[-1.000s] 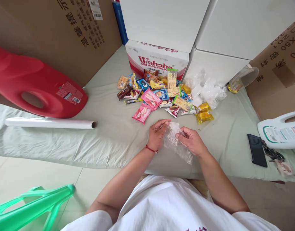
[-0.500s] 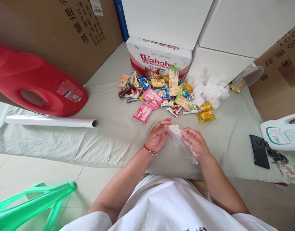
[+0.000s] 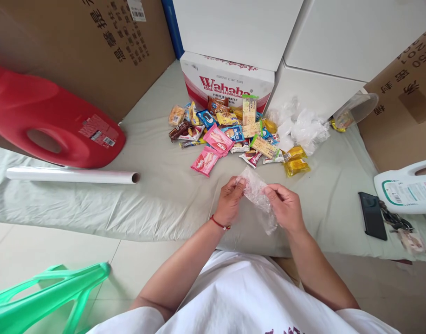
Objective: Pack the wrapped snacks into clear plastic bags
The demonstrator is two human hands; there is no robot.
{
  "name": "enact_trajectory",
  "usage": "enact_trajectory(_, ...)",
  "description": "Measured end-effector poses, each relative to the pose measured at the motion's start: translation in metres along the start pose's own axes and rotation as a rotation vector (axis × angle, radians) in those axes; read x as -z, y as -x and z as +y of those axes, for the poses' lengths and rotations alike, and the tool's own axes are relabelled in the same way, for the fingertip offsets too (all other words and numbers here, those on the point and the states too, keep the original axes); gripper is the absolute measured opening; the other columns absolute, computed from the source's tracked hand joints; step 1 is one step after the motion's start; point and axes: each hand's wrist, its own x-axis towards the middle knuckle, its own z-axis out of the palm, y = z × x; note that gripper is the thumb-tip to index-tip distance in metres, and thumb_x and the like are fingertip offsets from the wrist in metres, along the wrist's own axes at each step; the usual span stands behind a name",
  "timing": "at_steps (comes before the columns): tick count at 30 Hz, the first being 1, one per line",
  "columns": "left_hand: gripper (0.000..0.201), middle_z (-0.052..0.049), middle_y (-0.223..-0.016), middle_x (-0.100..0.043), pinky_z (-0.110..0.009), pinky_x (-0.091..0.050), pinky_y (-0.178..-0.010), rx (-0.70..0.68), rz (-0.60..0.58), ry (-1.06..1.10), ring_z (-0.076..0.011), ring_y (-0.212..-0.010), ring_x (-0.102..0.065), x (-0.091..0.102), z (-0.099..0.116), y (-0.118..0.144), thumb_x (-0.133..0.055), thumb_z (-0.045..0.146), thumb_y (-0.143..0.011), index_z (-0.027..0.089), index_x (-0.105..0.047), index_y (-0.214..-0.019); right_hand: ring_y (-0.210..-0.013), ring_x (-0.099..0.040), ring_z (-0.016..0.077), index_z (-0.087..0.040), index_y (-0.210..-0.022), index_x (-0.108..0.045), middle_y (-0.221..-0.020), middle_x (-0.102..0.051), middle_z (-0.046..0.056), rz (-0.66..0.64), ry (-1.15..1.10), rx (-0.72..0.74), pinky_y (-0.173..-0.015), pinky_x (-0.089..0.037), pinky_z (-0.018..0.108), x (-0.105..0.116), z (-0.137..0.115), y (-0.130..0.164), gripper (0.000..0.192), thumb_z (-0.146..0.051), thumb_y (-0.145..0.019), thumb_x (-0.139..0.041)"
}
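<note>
While both hands are busy with one clear plastic bag, the left hand pinches its upper left part between thumb and fingertips, and the right hand pinches its right edge the same way. The bag hangs between them, crinkled and limp, above the near part of the green cloth and just in front of the heap of snack packets. As for how far the work has come, the bag is already picked up and gripped at two places, but whether its mouth is parted cannot be told, since the film is too thin and creased. No packet shows inside it, and neither hand touches the heap, so the handling seems to be at an early point, with only the bag itself being worked. Two pink wafer packs lie at the front of the heap, and yellow-wrapped packets lie at its right. Beyond those, crumpled plastic bags sit in a loose bunch, apart from the hands, near a clear tub lying on its side
</note>
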Motion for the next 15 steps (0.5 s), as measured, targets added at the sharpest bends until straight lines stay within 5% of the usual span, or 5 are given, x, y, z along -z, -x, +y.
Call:
enact_trajectory(4, 0.034, -0.007, -0.106, -0.073, -0.038, -0.052, -0.089, 0.213, -0.152, 0.156, -0.0248, -0.1, -0.068, 0.015, 0.012, -0.004, -0.082, 0.04, -0.069, 0.019, -0.068, -0.092, -0.05, -0.042, 0.0098, -0.02, -0.079, -0.068, -0.067, -0.061, 0.001, -0.042, -0.252, -0.298, -0.044, -0.03, 0.023, 0.03, -0.003, -0.007, 0.046, -0.064, -0.072, -0.081)
enact_trajectory(8, 0.033, -0.01, -0.123, -0.071, -0.051, -0.053, -0.097, 0.367, -0.314, 0.299, -0.0355, -0.117, -0.067, 0.03, 0.018, -0.008, -0.082, 0.036, -0.068, 0.019, -0.054, -0.07, -0.05, -0.039, 0.0085, -0.019, -0.077, -0.069, -0.062, -0.057, -0.001, -0.16, -0.235, -0.387, -0.043, -0.025, 0.022, 0.056, 0.0, -0.012, 0.046, -0.061, -0.068, -0.084)
enact_trajectory(15, 0.037, -0.01, -0.122, -0.072, -0.049, -0.054, -0.096, 0.423, -0.346, 0.327, -0.0297, -0.108, -0.071, 0.038, 0.01, -0.012, -0.085, 0.042, -0.072, 0.022, -0.063, -0.095, -0.049, -0.031, 0.0066, -0.018, -0.081, -0.072, -0.06, -0.05, -0.004, -0.172, -0.199, -0.401, -0.044, -0.02, 0.022, 0.062, 0.017, -0.015, 0.043, -0.058, -0.073, -0.083)
